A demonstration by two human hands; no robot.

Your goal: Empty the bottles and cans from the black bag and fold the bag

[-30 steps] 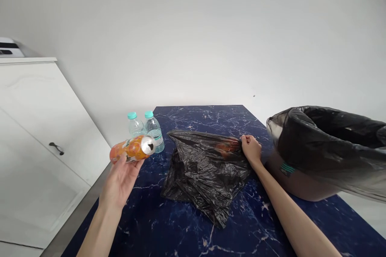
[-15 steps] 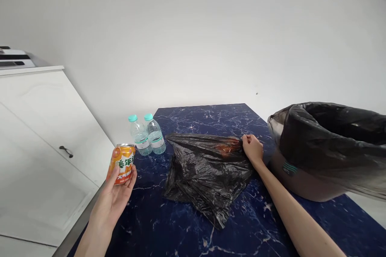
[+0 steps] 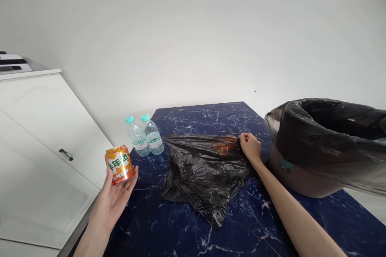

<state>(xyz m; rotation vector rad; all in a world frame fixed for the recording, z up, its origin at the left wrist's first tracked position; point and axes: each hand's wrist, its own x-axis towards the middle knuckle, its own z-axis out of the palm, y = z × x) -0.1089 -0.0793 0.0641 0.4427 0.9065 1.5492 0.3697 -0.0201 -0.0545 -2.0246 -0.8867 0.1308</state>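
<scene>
Black plastic bag (image 3: 202, 172): on blue marbled table (image 3: 199, 118)
Clear plastic bottles (image 3: 154, 140): bag's left
Round brown bin (image 3: 310, 182): bag's right

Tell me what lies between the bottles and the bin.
The head view shows the black bag, with the right hand holding its right end.

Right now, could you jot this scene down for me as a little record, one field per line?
Left hand: holds an orange can, slightly tilted
Right hand: closed on the right end of a black bag
Showing through the bag: something orange-red, unclear what
Bottles: two, clear, teal caps, upright
Far right: bin with black liner
Surface: dark blue, marble-patterned table
</scene>
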